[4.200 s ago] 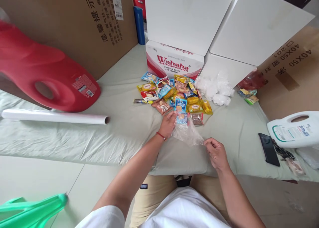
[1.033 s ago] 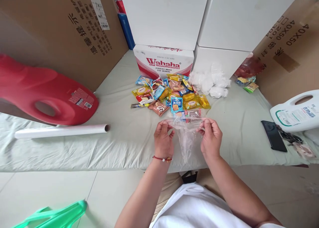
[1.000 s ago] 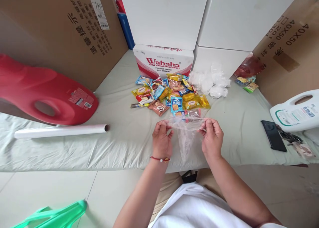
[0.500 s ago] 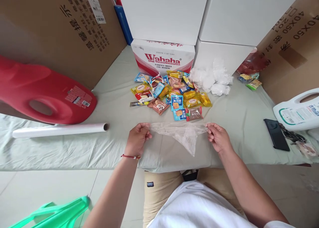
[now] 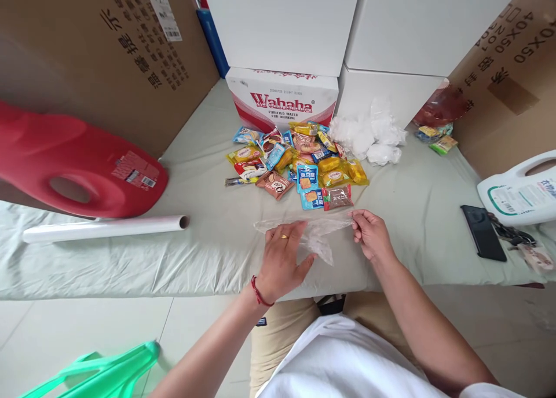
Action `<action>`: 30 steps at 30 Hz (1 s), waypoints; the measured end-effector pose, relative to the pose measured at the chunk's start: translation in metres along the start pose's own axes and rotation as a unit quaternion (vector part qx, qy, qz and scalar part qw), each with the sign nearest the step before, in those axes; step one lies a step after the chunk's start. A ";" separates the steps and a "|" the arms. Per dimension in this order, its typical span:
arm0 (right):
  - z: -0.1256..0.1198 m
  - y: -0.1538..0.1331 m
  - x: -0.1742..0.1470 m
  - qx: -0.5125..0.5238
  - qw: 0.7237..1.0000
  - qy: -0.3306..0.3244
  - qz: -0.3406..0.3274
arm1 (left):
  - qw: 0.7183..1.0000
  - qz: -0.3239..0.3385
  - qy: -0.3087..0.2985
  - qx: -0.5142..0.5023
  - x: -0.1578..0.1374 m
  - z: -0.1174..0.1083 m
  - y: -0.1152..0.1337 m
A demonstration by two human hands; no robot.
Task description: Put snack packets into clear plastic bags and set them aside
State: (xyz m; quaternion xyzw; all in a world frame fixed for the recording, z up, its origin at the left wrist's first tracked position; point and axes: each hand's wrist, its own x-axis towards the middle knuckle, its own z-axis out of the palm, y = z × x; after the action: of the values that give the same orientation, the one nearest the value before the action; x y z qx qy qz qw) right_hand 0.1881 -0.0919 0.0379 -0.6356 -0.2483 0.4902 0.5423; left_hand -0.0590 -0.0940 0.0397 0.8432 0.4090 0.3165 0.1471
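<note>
A clear plastic bag (image 5: 324,233) lies partly crumpled across the near side of the cloth-covered table. My right hand (image 5: 369,233) pinches its right end between thumb and fingers. Over the bag's left part my left hand (image 5: 284,259) is palm down, fingers stretched and thumb apart, hiding some of the film; it wears a ring and a red bracelet. Just beyond the bag is a heap of small wrapped snacks (image 5: 273,183), with blue, yellow, brown and red wrappers.
Behind the snacks stand a Wahaha carton (image 5: 282,99) and white boxes. Crumpled white plastic (image 5: 365,134) sits to their right. On the left are a red jug (image 5: 87,166) and a film roll (image 5: 104,229); on the right, a phone (image 5: 483,233) and white bottle (image 5: 516,189).
My left hand has let go of the bag's left end, moved right and spread over the film. My right hand keeps its pinch, shifted slightly left. The snacks stay in place.
</note>
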 end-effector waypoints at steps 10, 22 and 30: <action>-0.015 -0.010 0.029 -0.058 0.997 -0.046 0.035 | 0.978 0.207 -0.037 -0.005 -0.037 -0.030 -0.010; -0.013 0.000 0.037 -0.150 0.988 0.001 0.020 | 0.976 0.010 -0.214 -0.026 -0.070 -0.068 0.004; -0.015 0.020 0.017 -0.194 0.980 0.005 -0.054 | 0.890 -0.224 -0.316 0.240 -0.032 -0.054 0.024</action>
State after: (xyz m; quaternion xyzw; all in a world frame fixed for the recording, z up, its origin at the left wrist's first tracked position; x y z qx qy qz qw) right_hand 0.2039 -0.0898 0.0124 -0.7164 -0.3701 0.3998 0.4359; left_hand -0.0945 -0.1343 0.0795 0.7940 0.5827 -0.1159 0.1287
